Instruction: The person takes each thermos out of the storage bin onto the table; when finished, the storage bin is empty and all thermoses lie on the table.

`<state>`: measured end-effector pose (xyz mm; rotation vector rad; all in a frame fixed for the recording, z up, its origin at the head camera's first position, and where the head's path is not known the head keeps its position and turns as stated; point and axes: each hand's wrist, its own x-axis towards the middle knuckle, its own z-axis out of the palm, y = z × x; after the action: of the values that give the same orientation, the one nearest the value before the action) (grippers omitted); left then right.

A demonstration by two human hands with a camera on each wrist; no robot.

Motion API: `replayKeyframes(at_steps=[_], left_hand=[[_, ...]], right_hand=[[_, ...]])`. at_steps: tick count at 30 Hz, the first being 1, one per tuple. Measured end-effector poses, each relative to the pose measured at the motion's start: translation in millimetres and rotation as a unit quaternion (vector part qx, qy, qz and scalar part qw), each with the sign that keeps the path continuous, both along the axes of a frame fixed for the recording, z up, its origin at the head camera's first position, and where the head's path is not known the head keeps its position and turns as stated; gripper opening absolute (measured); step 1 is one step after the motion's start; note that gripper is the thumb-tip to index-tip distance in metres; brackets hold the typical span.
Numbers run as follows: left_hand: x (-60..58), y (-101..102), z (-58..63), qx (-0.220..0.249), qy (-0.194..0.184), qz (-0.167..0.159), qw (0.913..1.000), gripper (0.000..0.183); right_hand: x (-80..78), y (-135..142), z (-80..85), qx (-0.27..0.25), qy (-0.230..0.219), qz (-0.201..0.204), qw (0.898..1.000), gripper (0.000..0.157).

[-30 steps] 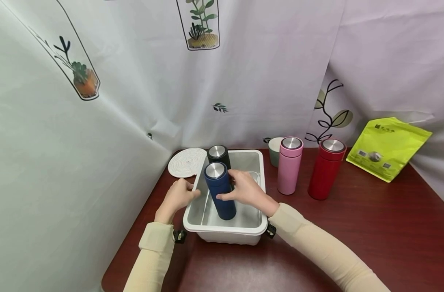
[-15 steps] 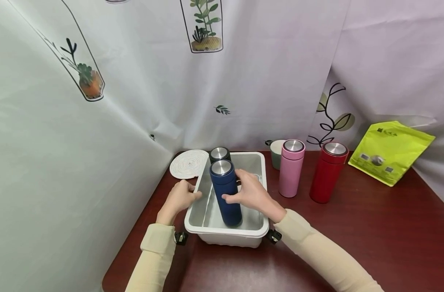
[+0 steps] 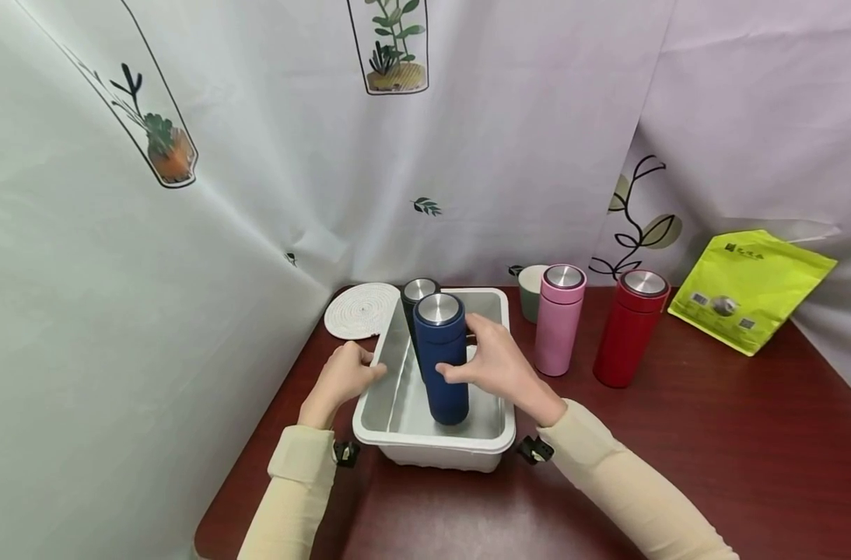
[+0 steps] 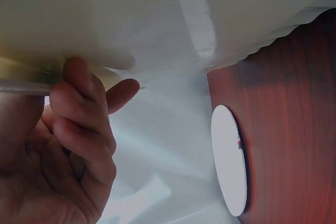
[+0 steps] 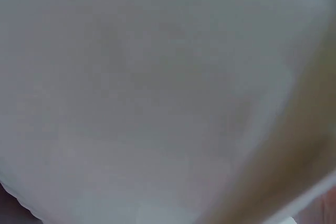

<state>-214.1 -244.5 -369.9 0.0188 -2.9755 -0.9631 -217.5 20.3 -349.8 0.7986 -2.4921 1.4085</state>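
Note:
In the head view my right hand (image 3: 499, 362) holds a dark blue thermos (image 3: 444, 365) with a steel-topped lid, fingers behind it and thumb across its front. The thermos stands nearly upright over the inside of a white plastic basin (image 3: 436, 443). Behind it, partly hidden, a black thermos (image 3: 420, 290) leans inside the basin. My left hand (image 3: 343, 383) grips the basin's left rim; its curled fingers (image 4: 86, 121) show under that rim in the left wrist view. Only the blurred basin wall (image 5: 131, 87) fills most of the right wrist view.
Right of the basin stand a pink thermos (image 3: 560, 330), a red thermos (image 3: 628, 334) and a green cup (image 3: 530, 299). A lime-green pouch (image 3: 751, 288) leans at the far right. A round white woven mat (image 3: 358, 311) lies behind my left hand, near the curtain (image 3: 257, 155).
My right hand has shifted the blue thermos rightward and slightly up within the basin, uncovering more of the black thermos. My left hand has kept its grip on the rim.

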Motion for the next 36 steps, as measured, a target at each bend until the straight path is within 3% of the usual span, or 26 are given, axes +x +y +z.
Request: replayKeyframes(at_steps=[19, 29, 36], left_hand=[[-3.6, -2.1, -0.5, -0.004, -0.007, 0.0, 1.0, 0.022], [-2.2, -1.5, 0.8, 0.008, -0.009, -0.001, 0.9999, 0.02], [-3.0, -0.8, -0.3, 0.011, -0.006, -0.004, 0.9999, 0.02]], right_hand=[[1.6, 25.5, 27.3, -0.048, 0.025, -0.053, 0.997, 0.056], [12.9, 34.6, 42.9, -0.07, 0.058, -0.06, 0.994, 0.055], [18.7, 45.0, 50.8, -0.083, 0.058, -0.058, 0.993, 0.056]])
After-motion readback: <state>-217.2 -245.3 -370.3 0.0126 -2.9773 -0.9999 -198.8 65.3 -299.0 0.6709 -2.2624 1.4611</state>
